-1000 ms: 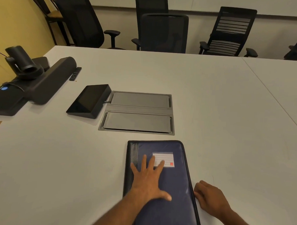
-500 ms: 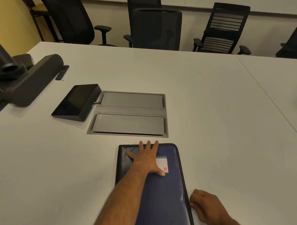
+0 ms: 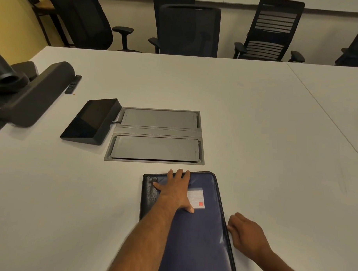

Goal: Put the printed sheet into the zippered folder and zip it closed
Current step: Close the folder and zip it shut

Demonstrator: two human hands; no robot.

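Observation:
A dark blue zippered folder [image 3: 203, 233] with a black spine lies flat and closed on the white table [image 3: 255, 128], near its front edge. A white label with a red square sits on its cover. My left hand [image 3: 177, 191] lies flat on the cover with fingers spread, fingertips at the folder's far edge. My right hand [image 3: 244, 233] rests curled against the folder's right edge, fingers touching it; what they pinch is hidden. No printed sheet is visible.
A grey cable hatch [image 3: 155, 135] is set into the table just beyond the folder. A black touch panel [image 3: 91, 122] stands left of it. A black speaker bar [image 3: 37, 92] and camera sit at far left. Office chairs [image 3: 188, 30] line the far side.
My left hand has slid forward along the cover from the middle to the folder's far edge. My right hand has stayed by the right edge.

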